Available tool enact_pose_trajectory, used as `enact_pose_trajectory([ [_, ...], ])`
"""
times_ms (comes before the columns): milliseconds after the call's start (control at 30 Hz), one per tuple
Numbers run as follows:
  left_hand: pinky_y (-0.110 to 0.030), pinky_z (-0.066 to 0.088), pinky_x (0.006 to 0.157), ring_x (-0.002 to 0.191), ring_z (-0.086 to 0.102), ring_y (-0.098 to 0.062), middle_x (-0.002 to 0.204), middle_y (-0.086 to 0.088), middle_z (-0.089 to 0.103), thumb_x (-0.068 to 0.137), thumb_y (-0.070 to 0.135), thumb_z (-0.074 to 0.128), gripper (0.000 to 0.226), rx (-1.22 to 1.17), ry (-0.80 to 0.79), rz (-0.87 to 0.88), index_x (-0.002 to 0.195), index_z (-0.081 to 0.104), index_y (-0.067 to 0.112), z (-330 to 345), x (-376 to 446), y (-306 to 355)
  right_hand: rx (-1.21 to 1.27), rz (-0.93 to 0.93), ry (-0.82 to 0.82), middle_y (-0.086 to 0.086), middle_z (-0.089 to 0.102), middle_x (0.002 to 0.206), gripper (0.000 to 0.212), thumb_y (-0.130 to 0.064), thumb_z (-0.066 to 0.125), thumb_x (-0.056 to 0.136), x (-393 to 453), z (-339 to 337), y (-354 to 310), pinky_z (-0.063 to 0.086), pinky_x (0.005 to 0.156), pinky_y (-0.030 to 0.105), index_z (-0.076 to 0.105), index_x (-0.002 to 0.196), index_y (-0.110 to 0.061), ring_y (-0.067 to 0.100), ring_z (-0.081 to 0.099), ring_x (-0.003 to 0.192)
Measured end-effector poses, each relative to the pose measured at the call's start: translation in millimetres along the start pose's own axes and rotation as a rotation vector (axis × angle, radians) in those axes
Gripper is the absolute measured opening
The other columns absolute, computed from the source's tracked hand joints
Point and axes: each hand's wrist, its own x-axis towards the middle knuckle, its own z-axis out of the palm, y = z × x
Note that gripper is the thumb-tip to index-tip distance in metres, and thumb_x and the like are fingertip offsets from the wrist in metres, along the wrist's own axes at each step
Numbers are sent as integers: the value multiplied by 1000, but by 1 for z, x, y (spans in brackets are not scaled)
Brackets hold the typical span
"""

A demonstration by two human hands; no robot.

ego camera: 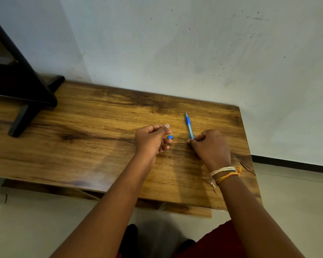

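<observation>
A blue pen (188, 124) points away from me over the wooden table (93, 138); my right hand (211, 146) grips its near end with curled fingers. My left hand (151, 139) is raised a little to the left, thumb and forefinger pinching a very thin, dark, wire-like piece (172, 130) that sticks out on both sides of the fingertips. A small blue part (169, 137) lies on the table just right of my left hand, between the two hands. String bracelets circle my right wrist.
A black stand (26, 101) with a foot occupies the table's far left. A scuffed white wall (194, 53) rises directly behind the table. The table's right edge drops off to a pale tiled floor (296, 202). My knees and dark shoes show below.
</observation>
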Motion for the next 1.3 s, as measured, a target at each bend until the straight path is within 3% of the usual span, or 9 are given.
enact_pose_trajectory([
  [167,-20,50,42,45,63,-8,75,-4,73,84,14,70,4,-7,10,1,85,67,11,-2,1,2,-29,1,54,0,69,76,19,-36,75,76,-2,0,-5,58,69,39,70,84,-18,19,67,75],
  [267,-20,49,41,44,62,-8,74,-3,73,84,15,69,5,-22,15,6,86,67,11,-2,1,3,60,-39,168,-3,70,75,16,-35,72,76,-2,-1,-8,56,65,32,69,82,-21,16,66,71],
  [400,-21,49,42,47,63,-9,74,-2,74,83,16,70,5,-38,29,19,84,67,12,-4,0,6,391,-106,316,-3,72,81,17,-27,74,77,0,-4,-14,54,67,26,73,90,-16,10,67,73],
  [533,-21,49,41,47,63,-10,72,-2,74,83,17,70,5,-61,46,34,82,67,13,-5,-2,9,827,-123,376,5,74,89,18,-14,74,82,0,-6,-20,56,70,18,72,98,-8,8,71,79],
  [600,-21,49,41,47,63,-11,75,-3,74,84,16,70,5,-70,49,42,84,68,12,-5,-3,12,907,-151,369,6,74,91,20,-11,73,84,0,-8,-20,55,69,16,71,103,-7,7,71,80],
  [733,-22,50,44,52,65,-12,78,-4,75,83,18,70,5,-123,43,66,83,69,13,-6,-9,19,868,-257,254,10,74,96,22,-8,70,86,0,-3,-21,57,74,21,70,108,-6,15,71,87],
  [933,-22,49,45,62,67,-12,84,-2,77,83,20,71,6,-258,-54,114,85,71,15,-3,-15,33,693,-446,144,-2,71,106,32,-2,66,87,-3,2,-20,54,85,19,66,112,-20,6,68,100],
  [1067,-22,50,46,63,68,-12,87,-3,77,81,19,72,9,-245,-119,153,88,72,14,-3,-18,35,670,-494,133,-6,70,104,34,-1,68,85,-5,6,-20,54,88,23,67,110,-23,5,68,101],
  [1300,-23,52,45,62,68,-13,83,-4,77,81,14,72,9,-133,-123,289,89,73,10,-1,-23,36,648,-555,149,-15,69,102,33,-1,70,83,-5,11,-21,52,87,16,68,108,-23,-1,67,100],
])
